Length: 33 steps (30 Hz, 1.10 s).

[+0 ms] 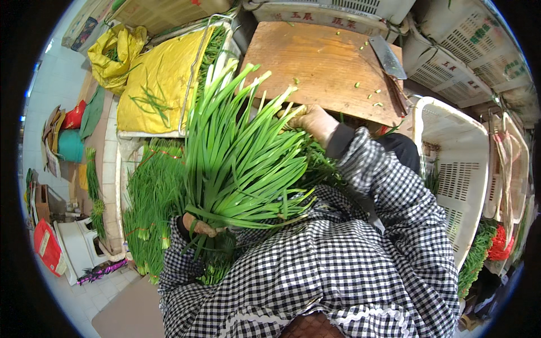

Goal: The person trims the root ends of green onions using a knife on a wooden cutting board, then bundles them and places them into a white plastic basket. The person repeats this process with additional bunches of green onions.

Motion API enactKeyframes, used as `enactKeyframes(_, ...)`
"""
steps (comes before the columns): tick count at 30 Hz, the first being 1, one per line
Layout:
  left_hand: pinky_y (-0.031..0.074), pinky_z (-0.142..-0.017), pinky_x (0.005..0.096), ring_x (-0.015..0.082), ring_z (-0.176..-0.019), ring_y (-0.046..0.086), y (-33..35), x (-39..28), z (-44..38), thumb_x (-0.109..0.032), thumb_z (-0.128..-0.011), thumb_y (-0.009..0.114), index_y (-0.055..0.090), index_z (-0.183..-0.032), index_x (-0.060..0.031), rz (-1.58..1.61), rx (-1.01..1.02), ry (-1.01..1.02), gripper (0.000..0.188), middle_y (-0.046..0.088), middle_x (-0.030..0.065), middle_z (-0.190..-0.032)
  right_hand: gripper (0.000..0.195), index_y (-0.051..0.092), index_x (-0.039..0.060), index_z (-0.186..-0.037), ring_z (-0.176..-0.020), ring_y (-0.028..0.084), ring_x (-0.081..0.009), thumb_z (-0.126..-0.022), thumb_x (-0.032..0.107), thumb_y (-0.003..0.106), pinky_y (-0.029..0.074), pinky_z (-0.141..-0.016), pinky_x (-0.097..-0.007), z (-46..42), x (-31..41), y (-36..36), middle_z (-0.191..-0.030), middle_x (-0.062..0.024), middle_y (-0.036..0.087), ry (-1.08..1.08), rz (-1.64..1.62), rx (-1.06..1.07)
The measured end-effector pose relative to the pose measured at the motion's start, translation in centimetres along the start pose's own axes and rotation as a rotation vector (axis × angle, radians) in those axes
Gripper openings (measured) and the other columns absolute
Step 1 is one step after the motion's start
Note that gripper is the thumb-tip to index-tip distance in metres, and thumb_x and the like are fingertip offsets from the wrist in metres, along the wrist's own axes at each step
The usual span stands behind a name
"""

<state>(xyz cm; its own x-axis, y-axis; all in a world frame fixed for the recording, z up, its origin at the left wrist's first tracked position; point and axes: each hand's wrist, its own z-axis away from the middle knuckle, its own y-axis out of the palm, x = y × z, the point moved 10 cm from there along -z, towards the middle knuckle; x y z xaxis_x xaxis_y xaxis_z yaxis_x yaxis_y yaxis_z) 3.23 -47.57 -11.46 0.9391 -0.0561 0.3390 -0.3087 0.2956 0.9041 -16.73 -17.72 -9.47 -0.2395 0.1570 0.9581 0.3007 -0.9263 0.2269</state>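
A large bunch of garlic chives (245, 160) fans out before me, pale cut ends up and away, leaf tips towards my lap. My left hand (198, 226) is closed around the leaf end at lower left. At the upper right side of the bunch is my right hand (310, 120), its curled fingers against the stalks and partly hidden, so their grip is unclear. Beyond them lies a wooden board (312, 63) with small green cut bits. A cleaver (386, 57) rests at the board's right edge.
Tied bundles of thin green chives (156, 186) lie at my left. A yellow sack (156, 80) covers a crate behind them, a wire handle across it. A white plastic crate (458, 169) stands right; more crates (452, 72) are stacked behind. A white stool (78, 245) lies on the floor.
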Motion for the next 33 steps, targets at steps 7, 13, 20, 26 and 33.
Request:
enactKeyframes(7, 0.046, -0.083, 0.0377, 0.0289, -0.101, 0.054, 3.7, -1.6, 1.0, -0.03, -0.088, 0.056, 0.046, -0.133, -0.0118, -1.085, -0.203, 0.181, 0.048, 0.054, 0.0128, -0.126, 0.022, 0.07, 0.0048, -0.098, -0.082, 0.067, -0.0278, -0.084, 0.019, 0.061, 0.052, -0.076, -0.0368, 0.4, 4.1, -14.1, -0.09, -0.0147, 0.07, -0.098, 0.941, -0.171)
enactKeyframes(13, 0.046, -0.085, 0.0389, 0.0299, -0.104, 0.055, 9.3, -0.3, 1.4, -0.027, -0.086, 0.06, 0.051, -0.129, -0.0117, -1.738, -0.328, 0.292, 0.047, 0.056, 0.0127, -0.125, 0.018, 0.069, 0.0011, -0.099, -0.091, 0.066, -0.0225, -0.085, 0.009, 0.06, 0.05, -0.082, -0.0377, 5.0, 2.1, -22.5, -0.095, -0.016, 0.069, -0.104, 0.759, -0.801)
enactKeyframes(20, 0.047, -0.088, 0.0403, 0.0311, -0.107, 0.056, 15.3, 0.1, 1.1, -0.023, -0.083, 0.064, 0.055, -0.126, -0.0116, -2.324, -0.481, 0.366, 0.045, 0.058, 0.0126, -0.123, 0.023, 0.065, 0.0018, -0.109, -0.094, 0.064, -0.0209, -0.088, 0.007, 0.062, 0.051, -0.087, -0.0346, -4.1, -0.8, -13.3, -0.108, -0.012, 0.067, -0.2, 0.3, -0.22)
enactKeyframes(26, 0.048, -0.09, 0.0415, 0.0322, -0.11, 0.057, 27.0, 0.1, 1.2, -0.02, -0.08, 0.068, 0.059, -0.122, -0.0116, -3.045, -0.806, 0.412, 0.044, 0.06, 0.0125, -0.122, 0.031, 0.06, 0.0054, -0.117, -0.103, 0.06, -0.0226, -0.087, 0.002, 0.059, 0.051, -0.085, -0.0394, -7.6, -4.6, -7.1, -0.113, -0.0117, 0.064, 0.025, 0.11, 0.188)
enactKeyframes(33, 0.047, -0.054, 0.0363, 0.0226, -0.063, 0.055, 38.3, -3.2, -0.6, -0.015, -0.08, 0.059, 0.054, -0.11, -0.0149, -3.902, -1.457, 0.034, 0.03, 0.05, 0.004, -0.071, 0.023, 0.064, -0.0015, -0.112, -0.092, 0.06, -0.0143, -0.092, 0.008, 0.057, 0.049, -0.083, -0.0264, 1.8, 2.6, -15.9, -0.104, -0.0082, 0.067, -0.269, 0.463, -0.198)
